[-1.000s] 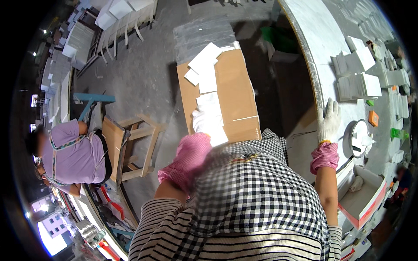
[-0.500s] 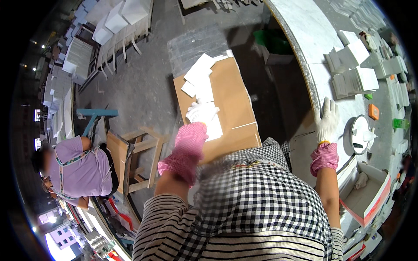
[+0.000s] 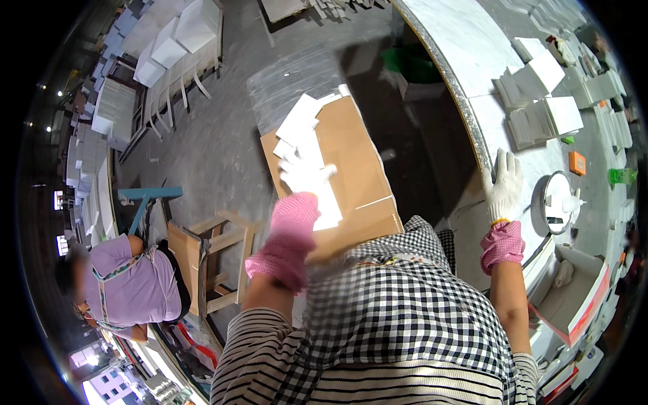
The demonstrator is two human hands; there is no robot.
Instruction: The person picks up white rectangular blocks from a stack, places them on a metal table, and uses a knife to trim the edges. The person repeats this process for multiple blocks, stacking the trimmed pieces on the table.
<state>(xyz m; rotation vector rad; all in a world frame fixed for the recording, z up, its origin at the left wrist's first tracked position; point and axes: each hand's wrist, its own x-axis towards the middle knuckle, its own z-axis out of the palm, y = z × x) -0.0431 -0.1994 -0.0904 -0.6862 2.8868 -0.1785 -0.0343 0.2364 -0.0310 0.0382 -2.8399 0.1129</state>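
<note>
My left hand (image 3: 304,174), in a white knit glove with a pink gingham sleeve cover, lies over several flat white rectangular pieces (image 3: 298,120). Its fingers are spread, and it covers part of them. These overlapping pieces rest in an uneven row on a brown cardboard sheet (image 3: 358,158) in front of me. Whether they are tiles or cards I cannot tell. Over on the right, my right hand (image 3: 504,187), gloved the same way, lies flat with fingers stretched on a pale marbled worktop (image 3: 487,111). Nothing is held in it.
Stacks of white tiles (image 3: 544,123), an orange block (image 3: 577,163), a round white dish (image 3: 559,201) and an open box (image 3: 574,293) stand on the right. A person in purple (image 3: 138,280) is at the left, near a wooden stool (image 3: 226,253). A green-lined bin (image 3: 413,67) sits under the worktop.
My left hand has moved slightly away from me along the white pieces, and its fingers have spread. The view has shifted a little. My right hand stays flat on the worktop.
</note>
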